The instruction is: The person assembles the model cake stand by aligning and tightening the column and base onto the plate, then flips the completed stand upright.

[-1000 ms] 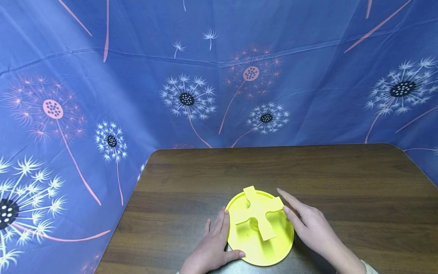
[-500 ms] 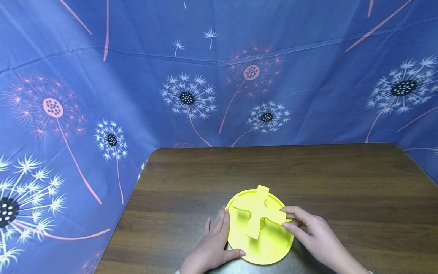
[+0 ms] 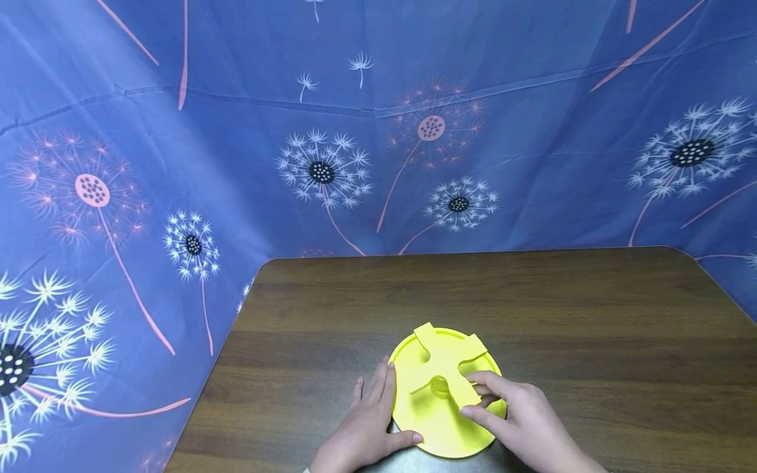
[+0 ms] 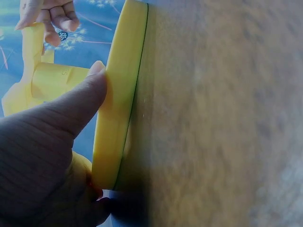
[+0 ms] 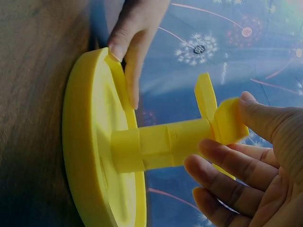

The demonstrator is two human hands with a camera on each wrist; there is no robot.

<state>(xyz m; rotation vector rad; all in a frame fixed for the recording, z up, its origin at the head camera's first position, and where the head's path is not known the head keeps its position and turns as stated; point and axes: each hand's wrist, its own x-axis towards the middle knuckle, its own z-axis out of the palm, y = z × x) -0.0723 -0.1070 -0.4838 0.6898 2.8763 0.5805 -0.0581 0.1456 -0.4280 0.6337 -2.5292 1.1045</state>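
Observation:
A yellow round base (image 3: 422, 427) lies on the table, and a short post (image 5: 158, 146) rises from its middle. On the post sits a yellow four-armed cross (image 3: 445, 362). My left hand (image 3: 363, 424) braces the base's left rim, fingers straight along the side and thumb near the front; the left wrist view shows the thumb (image 4: 87, 94) against the rim. My right hand (image 3: 523, 410) pinches the tip of one cross arm at the lower right. In the right wrist view its thumb (image 5: 262, 113) touches the arm's end, with the other fingers curled below.
The brown wood-grain table (image 3: 331, 295) extends behind and to both sides of the base. A blue cloth (image 3: 248, 177) printed with dandelions hangs behind the table and along its left side.
The cross has turned clockwise as seen from above. My right hand has closed on an arm and come nearer and leftward with it. My left hand and the base have stayed put.

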